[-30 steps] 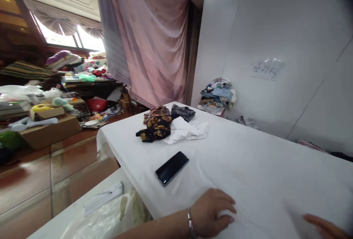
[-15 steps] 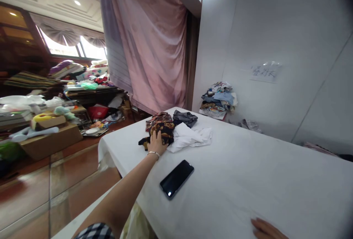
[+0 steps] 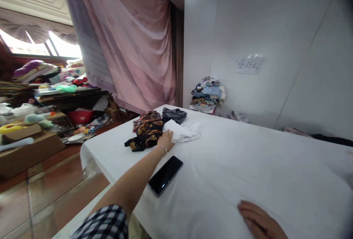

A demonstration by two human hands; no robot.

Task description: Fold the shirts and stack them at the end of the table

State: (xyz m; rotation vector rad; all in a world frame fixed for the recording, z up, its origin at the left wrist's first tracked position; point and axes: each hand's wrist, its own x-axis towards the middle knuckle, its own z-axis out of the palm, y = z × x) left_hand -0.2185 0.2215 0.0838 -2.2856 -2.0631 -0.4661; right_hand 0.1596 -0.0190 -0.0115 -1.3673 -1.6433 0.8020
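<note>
While the right hand lies flat and empty on the white-covered table, the left hand touches a crumpled white cotton garment, fingers not visibly closed; soft, light and limp, it is best gathered at a bunched fold.

- The left hand is being stretched far across the white-covered table, its fingers laid on the white garment.
- A black-and-gold patterned garment is lying just left of that hand, with a grey garment beyond it.
- A black phone is lying face up near the forearm.
- The right hand is being pressed flat on the table's near edge.
- A pile of clothes is sitting against the far wall.
</note>
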